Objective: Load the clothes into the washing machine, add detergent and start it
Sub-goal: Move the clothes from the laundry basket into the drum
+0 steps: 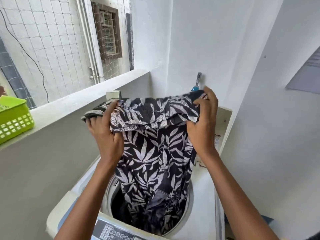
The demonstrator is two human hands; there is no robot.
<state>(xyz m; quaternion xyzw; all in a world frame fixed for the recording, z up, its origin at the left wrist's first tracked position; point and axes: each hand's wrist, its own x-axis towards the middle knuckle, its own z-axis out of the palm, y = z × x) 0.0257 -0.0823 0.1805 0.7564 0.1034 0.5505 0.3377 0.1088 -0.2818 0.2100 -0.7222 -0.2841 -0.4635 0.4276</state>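
Black leaf-print garment point(152, 153) hangs from my left hand point(105, 134) and right hand point(202, 125), both gripping its top edge, hem already in the drum point(110, 193) at six o'clock. Loading underway; detergent and start remain.

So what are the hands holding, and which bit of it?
The leaf-print garment, by its bunched top edge: the left hand grips one end, the right hand the other.

Black garment point(152, 153) with white leaf print; lime-green basket point(14, 116)
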